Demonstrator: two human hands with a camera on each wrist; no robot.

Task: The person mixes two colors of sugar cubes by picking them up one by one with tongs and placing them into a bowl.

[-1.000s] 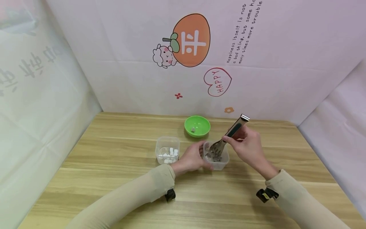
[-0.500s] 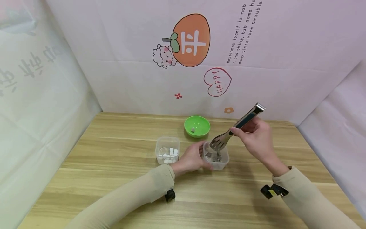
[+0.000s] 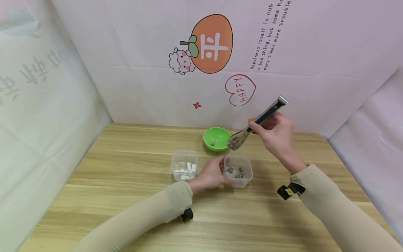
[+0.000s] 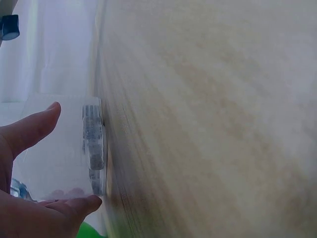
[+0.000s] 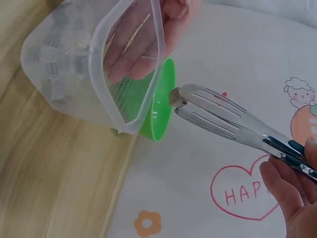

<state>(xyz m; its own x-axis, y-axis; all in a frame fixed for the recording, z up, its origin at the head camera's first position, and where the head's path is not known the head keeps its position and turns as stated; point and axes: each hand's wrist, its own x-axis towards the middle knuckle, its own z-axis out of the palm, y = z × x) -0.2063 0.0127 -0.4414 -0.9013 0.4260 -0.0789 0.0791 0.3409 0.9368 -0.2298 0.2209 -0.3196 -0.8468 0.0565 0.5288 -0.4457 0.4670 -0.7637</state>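
My left hand [image 3: 212, 175] holds the right-hand clear plastic container [image 3: 248, 178] from its left side, thumb in front and fingers behind. Several grey-brown cubes [image 3: 241, 172] lie on the container's floor. My right hand [image 3: 278, 134] grips a pair of metal tongs [image 3: 266, 113] with dark handle inlays, tilted down to the left. In the right wrist view, a grey-brown cube [image 5: 176, 97] is pinched at the slotted tips of the tongs. Those tips hang at the right rim of the green bowl [image 3: 224, 138], where one small greyish cube [image 3: 212, 142] lies inside.
Another clear container [image 3: 175, 159] with several white cubes [image 3: 189, 167] stands left of my left hand. Behind the wooden table [image 3: 157, 224] rises a white printed cloth wall [image 3: 141, 87], close to the bowl, and further cloth closes off both sides.
My right hand has lifted the tongs out of the right-hand container, then carried them up and back to the green bowl's rim. My left hand has stayed at the container.
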